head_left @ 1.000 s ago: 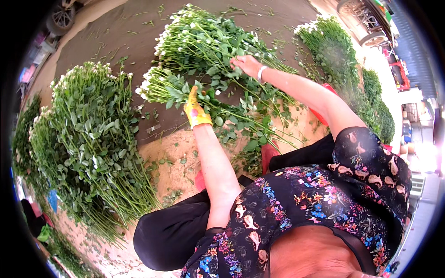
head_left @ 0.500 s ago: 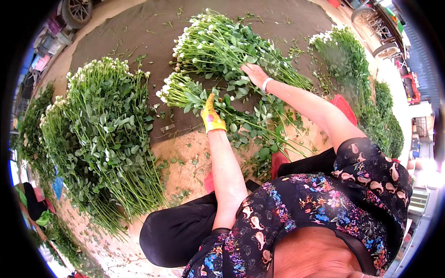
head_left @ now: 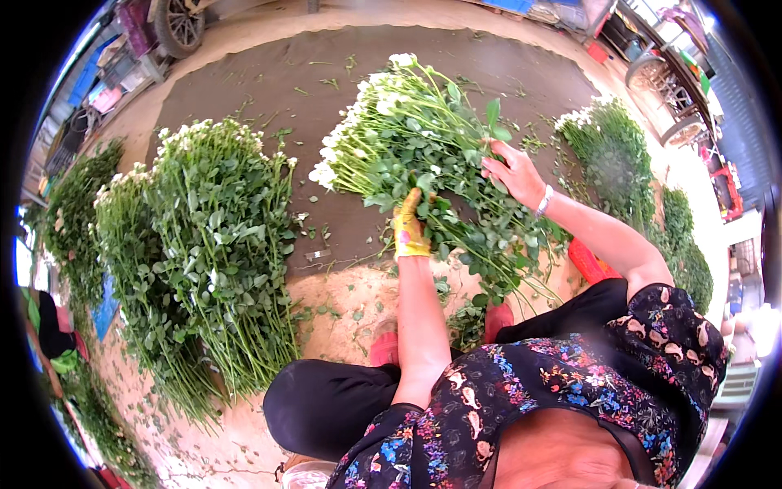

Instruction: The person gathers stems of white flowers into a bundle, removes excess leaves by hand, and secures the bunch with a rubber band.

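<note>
My left hand (head_left: 411, 231), in a yellow glove, is closed round the leafy stems of a bunch of white roses (head_left: 327, 173). The blooms point left and the cut ends slant down toward my feet. Further right, my bare right hand (head_left: 519, 175), a pale band on its wrist, pinches a leafy rose stem (head_left: 495, 118) at the edge of the greenery. Behind the bunch lie more white roses (head_left: 399, 90), and leaves hide where one ends and the other begins. The left fingertips are partly hidden by leaves.
Large stacks of cut white roses (head_left: 220, 220) lie at my left, others (head_left: 611, 155) at the far right. A dark cloth (head_left: 236, 81) covers the ground ahead, strewn with leaves. A red object (head_left: 588, 259) sits by my right knee. Wheeled carts (head_left: 179, 24) stand beyond.
My view has shifted. The right hand has drawn back toward the right from the rose pile and now pinches a stem. The left hand still grips its bunch, which now overlaps the pile.
</note>
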{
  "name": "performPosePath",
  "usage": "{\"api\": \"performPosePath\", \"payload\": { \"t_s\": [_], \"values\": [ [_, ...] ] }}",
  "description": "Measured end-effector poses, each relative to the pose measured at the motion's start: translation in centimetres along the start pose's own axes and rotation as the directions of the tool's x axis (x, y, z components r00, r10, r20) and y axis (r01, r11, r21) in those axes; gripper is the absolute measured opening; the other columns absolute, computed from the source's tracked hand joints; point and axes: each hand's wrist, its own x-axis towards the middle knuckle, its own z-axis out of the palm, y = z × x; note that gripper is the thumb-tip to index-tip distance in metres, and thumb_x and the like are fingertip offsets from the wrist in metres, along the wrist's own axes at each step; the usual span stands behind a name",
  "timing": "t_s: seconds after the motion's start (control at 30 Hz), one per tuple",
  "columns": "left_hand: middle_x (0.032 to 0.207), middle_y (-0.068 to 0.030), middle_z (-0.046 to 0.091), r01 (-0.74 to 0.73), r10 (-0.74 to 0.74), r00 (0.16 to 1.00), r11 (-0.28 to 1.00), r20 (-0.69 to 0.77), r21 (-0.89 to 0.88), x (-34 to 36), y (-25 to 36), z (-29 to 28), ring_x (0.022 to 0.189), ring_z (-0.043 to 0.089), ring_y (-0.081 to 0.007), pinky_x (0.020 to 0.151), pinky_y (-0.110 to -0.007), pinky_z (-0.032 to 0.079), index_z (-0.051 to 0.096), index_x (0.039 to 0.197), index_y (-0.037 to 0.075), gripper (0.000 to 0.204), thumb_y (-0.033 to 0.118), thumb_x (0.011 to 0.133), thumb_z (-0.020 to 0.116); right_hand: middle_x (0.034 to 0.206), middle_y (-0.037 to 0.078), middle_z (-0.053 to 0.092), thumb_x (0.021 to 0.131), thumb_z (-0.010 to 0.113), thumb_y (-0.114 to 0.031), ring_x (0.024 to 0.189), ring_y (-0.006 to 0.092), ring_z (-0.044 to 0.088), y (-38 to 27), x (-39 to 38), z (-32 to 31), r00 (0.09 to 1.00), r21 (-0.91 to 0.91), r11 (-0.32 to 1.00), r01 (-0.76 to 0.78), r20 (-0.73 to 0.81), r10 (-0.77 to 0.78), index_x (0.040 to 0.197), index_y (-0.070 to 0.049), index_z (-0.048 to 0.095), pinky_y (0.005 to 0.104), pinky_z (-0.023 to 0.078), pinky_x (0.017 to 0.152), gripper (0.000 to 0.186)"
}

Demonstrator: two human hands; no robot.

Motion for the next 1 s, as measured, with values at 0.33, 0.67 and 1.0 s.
{"api": "performPosePath", "payload": {
  "t_s": [0.33, 0.67, 1.0],
  "values": [
    [0.122, -0.0114, 0.057, -0.009, 0.086, 0.886, 0.986, 0.455, -0.169, -1.8, 0.5, 1.3, 0.105, 0.058, -0.0265, 0.095, -0.042, 0.046, 0.045, 0.131, 0.002, 0.077, 0.024, 0.066, 0.08, 0.075, 0.004, 0.057, 0.097, 0.044, -0.024, 0.066, 0.0097, 0.054, 1.4, -1.7, 4.6, 0.99, 0.121, 0.99, 0.07, 0.114, -0.084, 0.11, -0.003, 0.048, 0.0264, 0.047, 0.063, 0.025],
    [0.122, -0.0115, 0.057, -0.063, 0.028, 0.865, 0.997, 0.501, 0.053, -1.9, 0.6, 2.7, 0.108, 0.056, -0.0232, 0.094, -0.036, 0.046, 0.046, 0.129, 0.001, 0.076, 0.03, 0.068, 0.08, 0.086, 0.022, 0.057, 0.092, 0.045, -0.01, 0.081, 0.037, 0.058, 4.7, 0.7, 6.6, 0.874, -0.259, 0.865, 0.429, 0.362, -0.325, 0.106, -0.003, 0.051, 0.0438, 0.046, 0.068, 0.017],
    [0.125, -0.012, 0.055, -0.05, 0.017, 0.918, 0.996, 0.397, 0.072, -0.3, -1.0, 0.5, 0.111, 0.056, -0.0236, 0.097, -0.037, 0.044, 0.043, 0.134, 0.006, 0.068, 0.027, 0.077, 0.073, 0.075, 0.024, 0.058, 0.084, 0.048, -0.005, 0.074, 0.0442, 0.057, 4.7, 1.7, 7.2, 0.845, -0.26, 0.885, 0.387, 0.484, -0.227, 0.093, 0.0, 0.049, 0.0494, 0.045, 0.063, 0.01]
  ]
}}
